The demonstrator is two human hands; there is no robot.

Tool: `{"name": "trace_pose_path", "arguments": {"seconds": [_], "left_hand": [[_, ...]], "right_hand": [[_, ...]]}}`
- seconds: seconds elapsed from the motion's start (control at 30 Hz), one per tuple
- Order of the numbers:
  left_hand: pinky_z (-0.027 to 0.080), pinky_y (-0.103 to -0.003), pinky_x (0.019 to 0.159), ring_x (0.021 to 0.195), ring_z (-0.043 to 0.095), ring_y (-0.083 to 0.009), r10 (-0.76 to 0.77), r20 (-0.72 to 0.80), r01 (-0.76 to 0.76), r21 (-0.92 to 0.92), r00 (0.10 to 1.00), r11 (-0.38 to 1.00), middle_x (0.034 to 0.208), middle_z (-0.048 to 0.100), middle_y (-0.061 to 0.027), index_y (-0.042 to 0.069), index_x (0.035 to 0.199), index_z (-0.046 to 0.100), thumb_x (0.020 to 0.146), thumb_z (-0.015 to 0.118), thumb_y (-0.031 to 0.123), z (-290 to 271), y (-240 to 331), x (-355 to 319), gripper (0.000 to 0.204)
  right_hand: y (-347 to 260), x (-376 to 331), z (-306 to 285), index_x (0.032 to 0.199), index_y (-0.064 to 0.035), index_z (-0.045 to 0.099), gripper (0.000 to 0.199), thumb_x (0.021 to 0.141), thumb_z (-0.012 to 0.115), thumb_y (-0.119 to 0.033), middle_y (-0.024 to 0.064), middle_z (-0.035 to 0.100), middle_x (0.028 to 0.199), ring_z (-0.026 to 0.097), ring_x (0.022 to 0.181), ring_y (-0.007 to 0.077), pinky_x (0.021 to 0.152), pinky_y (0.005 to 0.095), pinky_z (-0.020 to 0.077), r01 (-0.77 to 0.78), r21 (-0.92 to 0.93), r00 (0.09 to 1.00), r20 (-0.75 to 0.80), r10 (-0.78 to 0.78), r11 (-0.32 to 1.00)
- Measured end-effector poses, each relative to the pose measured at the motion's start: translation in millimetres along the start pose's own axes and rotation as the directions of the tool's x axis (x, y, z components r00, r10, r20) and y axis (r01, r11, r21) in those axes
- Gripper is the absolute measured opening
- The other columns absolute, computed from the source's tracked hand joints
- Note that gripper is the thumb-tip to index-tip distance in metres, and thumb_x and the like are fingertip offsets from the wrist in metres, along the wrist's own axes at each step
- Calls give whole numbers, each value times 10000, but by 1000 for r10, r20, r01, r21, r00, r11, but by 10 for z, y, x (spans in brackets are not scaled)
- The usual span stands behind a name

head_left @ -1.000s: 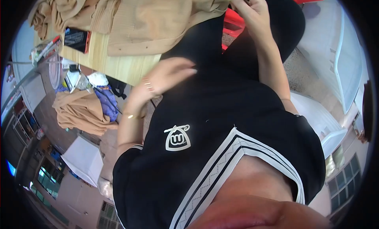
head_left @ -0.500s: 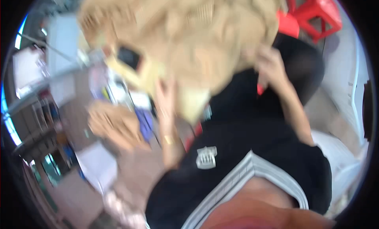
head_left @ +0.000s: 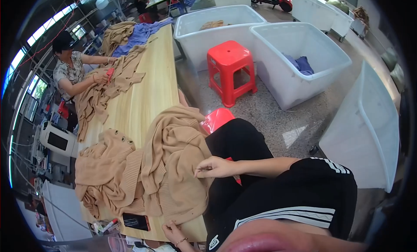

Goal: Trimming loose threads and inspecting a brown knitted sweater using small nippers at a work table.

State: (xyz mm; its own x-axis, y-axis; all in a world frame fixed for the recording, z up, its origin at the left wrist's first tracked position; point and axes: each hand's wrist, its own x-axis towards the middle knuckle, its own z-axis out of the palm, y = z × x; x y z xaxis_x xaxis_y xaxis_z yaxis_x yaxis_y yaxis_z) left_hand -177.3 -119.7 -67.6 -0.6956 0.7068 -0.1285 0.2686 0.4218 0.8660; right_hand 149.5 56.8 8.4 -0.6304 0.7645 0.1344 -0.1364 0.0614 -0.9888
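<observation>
My right hand is closed in a pinch around a small thin dark tool, its kind too small to tell. It hovers over the near part of a tan knit sweater heaped at the table edge by my lap. My left hand lies low at the wooden table's near edge, beside the sweater's ribbed hem. Its fingers are loosely bent and apart, with nothing visible in them. Left of the heap lies another tan knit garment with dark buttons. A black phone rests between the garments and the table edge.
Across the wooden table, a co-worker handles tan knitwear with a red-handled tool. A purple garment lies farther back. To the right stand a red stool and white bins one tilted-looking bin nearest me.
The view has swung and is now sharp, with the co-worker, table and bins in sight. My right hand is now over the sweater; my left hand is lower, at the table edge.
</observation>
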Motion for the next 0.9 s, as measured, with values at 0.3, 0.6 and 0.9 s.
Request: {"name": "trace_pose_path", "arguments": {"seconds": [0.3,0.6,0.9], "left_hand": [[385,-211,519,615,467,-80,181,50,-153,-345,982,926,769,501,-1,56,915,493,946,560,233,146,340,3,192],[418,-213,660,759,493,-75,313,423,-34,-548,850,836,938,536,-13,25,1113,496,947,539,139,706,1056,-233,206],[347,-184,621,720,427,-32,429,556,5,-614,712,789,872,510,35,38,1199,464,937,565,114,828,1781,-372,291]], "right_hand": [[-122,78,73,1005,-14,666,202,911,587,-175,-18,571,734,486,681,43,609,235,415,57,-13,994,-90,-58,998],[-200,241,393,1188,-25,588,287,935,571,-157,-19,572,815,502,770,48,681,231,418,118,-57,993,-7,-119,991],[-464,355,133,1274,-58,548,414,898,630,-213,120,668,1047,613,962,124,824,265,473,-52,-349,953,263,151,936]]}}
